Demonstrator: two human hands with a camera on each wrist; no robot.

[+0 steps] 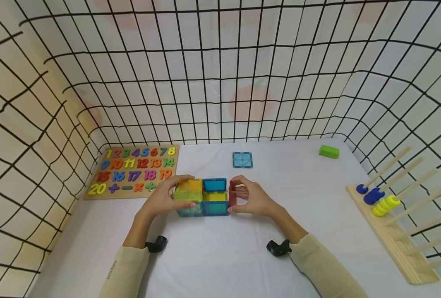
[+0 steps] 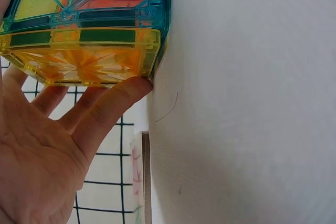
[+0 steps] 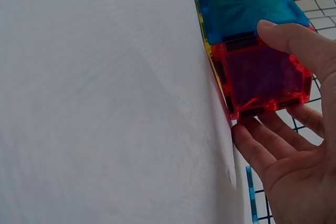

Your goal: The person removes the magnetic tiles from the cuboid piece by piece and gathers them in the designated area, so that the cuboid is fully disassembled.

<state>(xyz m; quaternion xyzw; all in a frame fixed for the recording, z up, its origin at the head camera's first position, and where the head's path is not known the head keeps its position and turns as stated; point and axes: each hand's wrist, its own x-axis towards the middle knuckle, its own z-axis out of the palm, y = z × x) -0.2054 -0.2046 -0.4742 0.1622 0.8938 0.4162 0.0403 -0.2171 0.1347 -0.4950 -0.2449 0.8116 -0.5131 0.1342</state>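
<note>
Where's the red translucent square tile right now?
In the head view, the red translucent square tile stands at the right end of the blue-and-yellow translucent tile structure, held by the right hand.

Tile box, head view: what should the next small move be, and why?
Probably have the right hand press the red tile snugly against the tile box: it holds that tile upright at the box's right end, while the left hand holds the opposite end.
</note>
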